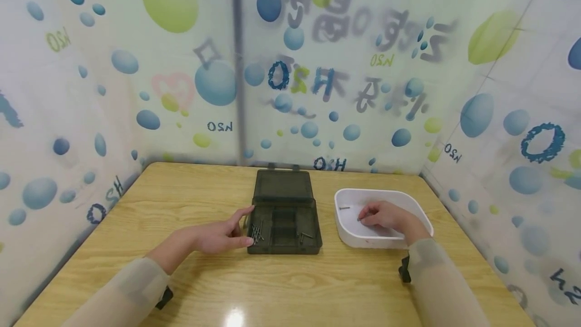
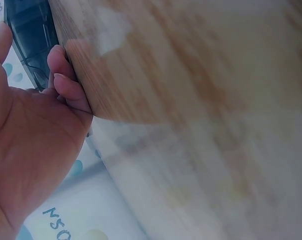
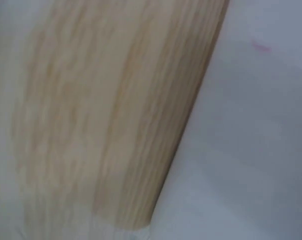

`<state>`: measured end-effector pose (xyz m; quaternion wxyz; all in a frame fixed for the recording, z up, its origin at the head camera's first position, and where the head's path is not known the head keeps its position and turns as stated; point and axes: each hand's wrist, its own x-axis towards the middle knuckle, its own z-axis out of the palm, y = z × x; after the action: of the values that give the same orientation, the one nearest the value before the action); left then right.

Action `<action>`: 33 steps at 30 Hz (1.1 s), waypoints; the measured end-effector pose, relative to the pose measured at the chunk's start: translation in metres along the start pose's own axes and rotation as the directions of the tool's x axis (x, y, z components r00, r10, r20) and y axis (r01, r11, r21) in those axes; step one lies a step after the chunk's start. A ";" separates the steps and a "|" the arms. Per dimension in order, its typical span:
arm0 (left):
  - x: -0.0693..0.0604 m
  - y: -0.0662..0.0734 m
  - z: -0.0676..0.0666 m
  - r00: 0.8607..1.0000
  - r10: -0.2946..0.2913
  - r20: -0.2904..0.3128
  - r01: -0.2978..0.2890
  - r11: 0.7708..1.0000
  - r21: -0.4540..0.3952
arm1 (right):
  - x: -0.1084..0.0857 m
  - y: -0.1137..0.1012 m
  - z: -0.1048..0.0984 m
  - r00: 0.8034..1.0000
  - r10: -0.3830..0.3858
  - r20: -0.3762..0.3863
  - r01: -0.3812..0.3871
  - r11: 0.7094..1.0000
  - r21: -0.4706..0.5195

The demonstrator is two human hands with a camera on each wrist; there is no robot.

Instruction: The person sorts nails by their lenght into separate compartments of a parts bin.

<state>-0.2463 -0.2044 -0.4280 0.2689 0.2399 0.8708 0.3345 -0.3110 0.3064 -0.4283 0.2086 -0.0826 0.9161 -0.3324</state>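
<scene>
A dark translucent compartment box [image 1: 284,246] lies on the table, its lid [image 1: 283,184] raised at the back. Thin metal screws [image 1: 257,232] lie in its left compartment, and a few more screws [image 1: 306,236] in the right one. My left hand [image 1: 218,235] is at the box's left side, thumb and forefinger spread and touching its edge. Inside a white tray [image 1: 363,241] to the right, my right hand [image 1: 383,214] has thumb and fingertips together on a small dark screw, mostly hidden. Another screw [image 1: 345,208] lies in the tray near its left wall.
The wooden table [image 1: 290,291] carries both containers. A patterned curtain [image 1: 317,115] stands behind the table and along both sides. The right wrist view shows only the blurred tray wall [image 3: 241,125] and tabletop [image 3: 101,110].
</scene>
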 end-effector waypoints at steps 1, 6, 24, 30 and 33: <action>0.000 0.000 0.000 1.000 -0.001 0.000 0.001 1.000 -0.003 | 0.000 0.000 0.000 1.000 0.004 -0.001 -0.004 1.000 0.000; -0.002 0.002 -0.001 1.000 -0.010 -0.006 0.010 1.000 -0.005 | 0.000 -0.002 0.000 1.000 0.011 0.000 -0.011 1.000 0.011; -0.002 0.001 -0.003 1.000 0.001 -0.005 -0.001 1.000 -0.003 | 0.000 -0.014 0.000 0.999 0.023 -0.034 -0.025 0.998 -0.056; -0.001 0.002 -0.002 1.000 0.000 0.000 0.000 1.000 -0.007 | 0.000 -0.008 -0.001 0.998 0.008 -0.062 -0.012 0.998 -0.068; -0.001 0.002 -0.001 1.000 0.000 0.002 0.000 1.000 -0.012 | -0.001 -0.005 -0.001 0.996 -0.003 -0.089 0.000 1.000 -0.031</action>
<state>-0.2458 -0.2037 -0.4254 0.2714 0.2386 0.8684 0.3395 -0.3107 0.3033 -0.4243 0.1662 -0.0717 0.9294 -0.3216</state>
